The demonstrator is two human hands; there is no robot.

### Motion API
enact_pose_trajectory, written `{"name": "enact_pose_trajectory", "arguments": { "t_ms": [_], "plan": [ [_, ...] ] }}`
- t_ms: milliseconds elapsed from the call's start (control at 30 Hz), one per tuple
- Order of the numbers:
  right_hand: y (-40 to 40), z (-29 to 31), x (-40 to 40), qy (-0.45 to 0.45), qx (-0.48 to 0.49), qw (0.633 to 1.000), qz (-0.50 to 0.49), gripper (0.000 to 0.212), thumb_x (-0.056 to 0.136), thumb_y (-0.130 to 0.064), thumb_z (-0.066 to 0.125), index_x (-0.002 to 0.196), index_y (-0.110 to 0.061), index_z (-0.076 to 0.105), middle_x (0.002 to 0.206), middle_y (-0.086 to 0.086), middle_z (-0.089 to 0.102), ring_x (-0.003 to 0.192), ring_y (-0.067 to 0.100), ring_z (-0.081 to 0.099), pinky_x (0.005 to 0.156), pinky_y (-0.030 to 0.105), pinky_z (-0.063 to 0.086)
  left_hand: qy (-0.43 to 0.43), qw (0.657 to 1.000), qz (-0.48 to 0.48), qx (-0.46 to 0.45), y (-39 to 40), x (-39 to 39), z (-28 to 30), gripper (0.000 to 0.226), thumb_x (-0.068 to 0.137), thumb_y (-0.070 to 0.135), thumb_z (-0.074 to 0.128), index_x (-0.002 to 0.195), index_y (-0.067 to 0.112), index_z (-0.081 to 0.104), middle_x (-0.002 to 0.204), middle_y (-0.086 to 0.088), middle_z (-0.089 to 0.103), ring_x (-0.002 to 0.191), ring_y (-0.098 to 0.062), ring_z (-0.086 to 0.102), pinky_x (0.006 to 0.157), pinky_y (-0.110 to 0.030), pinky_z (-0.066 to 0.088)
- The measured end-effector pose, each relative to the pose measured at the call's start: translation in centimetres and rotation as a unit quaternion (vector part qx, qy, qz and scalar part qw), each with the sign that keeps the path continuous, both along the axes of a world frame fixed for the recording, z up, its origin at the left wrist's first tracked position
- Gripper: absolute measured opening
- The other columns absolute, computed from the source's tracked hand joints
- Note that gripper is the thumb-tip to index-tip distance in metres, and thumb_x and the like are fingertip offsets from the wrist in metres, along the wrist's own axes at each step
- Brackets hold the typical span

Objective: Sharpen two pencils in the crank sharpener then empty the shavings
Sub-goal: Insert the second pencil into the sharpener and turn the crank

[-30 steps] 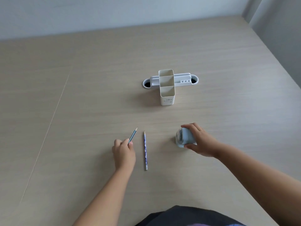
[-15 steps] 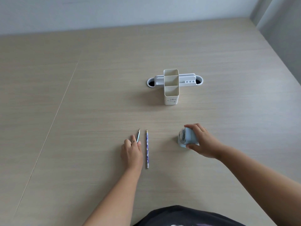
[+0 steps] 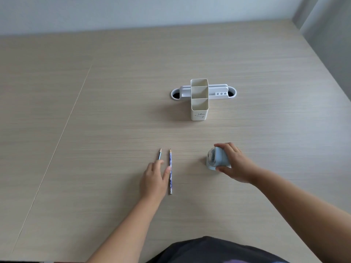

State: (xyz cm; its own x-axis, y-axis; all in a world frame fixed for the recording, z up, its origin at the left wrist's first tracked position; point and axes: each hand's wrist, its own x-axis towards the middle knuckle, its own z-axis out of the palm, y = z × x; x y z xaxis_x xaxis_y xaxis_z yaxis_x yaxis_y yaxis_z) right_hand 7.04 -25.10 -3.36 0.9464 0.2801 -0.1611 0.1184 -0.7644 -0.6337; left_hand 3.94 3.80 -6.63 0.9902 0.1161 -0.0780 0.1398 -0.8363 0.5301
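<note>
My right hand sits cupped over the pale blue plastic crank sharpener, fingers curled across its top and thumb pressed against its near lower edge, so the grip is closed around the body while the sharpener rests on the light wood-grain tabletop. My left hand lies palm-down and loosely spread on the table, fingers extended rather than curled; it covers the near end of the short dark-and-teal pencil, whose tip points away from me, and I cannot tell whether the fingers actually pinch it. Just beside that hand, touching the side of my thumb, lies the longer blue patterned pencil with a metal-capped end, parallel to the first, tip also pointing away. Farther out, near mid-table, stands a cream three-compartment desk organiser, set across a white oval cable-port cover. A thin seam runs diagonally through the tabletop at left, and a plain pale wall bounds the far edge.
</note>
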Motion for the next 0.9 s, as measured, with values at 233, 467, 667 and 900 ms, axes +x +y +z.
{"name": "enact_pose_trajectory", "arguments": {
  "t_ms": [233,467,667,900],
  "plan": [
    [0.1,0.1,0.0,0.006,-0.006,1.0,-0.006,0.074,0.076,-0.028,0.074,0.137,-0.025,0.033,0.131,0.0,0.04,0.118,0.021,0.042,0.098,0.03,0.035,0.105,0.993,-0.01,0.057,-2.1,0.5,0.7,0.018,0.089,0.027,0.055,0.083,0.011,0.051,0.11,-0.009,0.05,0.079,-0.034,0.059,0.063,-0.039,0.048],
    [0.2,-0.1,-0.1,0.007,-0.003,1.0,-0.018,0.074,0.076,-0.029,0.074,0.137,-0.025,0.033,0.13,-0.001,0.04,0.118,0.021,0.042,0.096,0.028,0.034,-0.001,0.989,-0.138,0.049,-2.5,1.3,1.9,0.016,0.094,0.024,0.049,0.096,0.008,0.054,0.099,-0.007,0.063,0.091,-0.032,0.057,0.073,-0.039,0.038],
    [0.2,0.0,-0.1,0.015,-0.005,1.0,-0.024,0.074,0.076,-0.031,0.073,0.137,-0.025,0.033,0.131,0.001,0.04,0.12,0.024,0.042,0.098,0.032,0.036,-0.093,0.969,-0.217,0.069,-0.3,3.1,4.7,0.006,0.092,0.023,0.055,0.093,0.016,0.056,0.082,0.005,0.066,0.081,-0.028,0.055,0.07,-0.034,0.03],
    [0.1,0.2,0.0,0.026,-0.006,1.0,-0.017,0.074,0.075,-0.031,0.073,0.137,-0.026,0.033,0.13,0.0,0.04,0.12,0.023,0.042,0.1,0.034,0.037,-0.077,0.963,-0.245,0.081,0.2,5.0,4.5,0.004,0.093,0.027,0.053,0.09,0.024,0.053,0.084,0.014,0.062,0.082,-0.021,0.051,0.072,-0.034,0.027]
  ]
}}
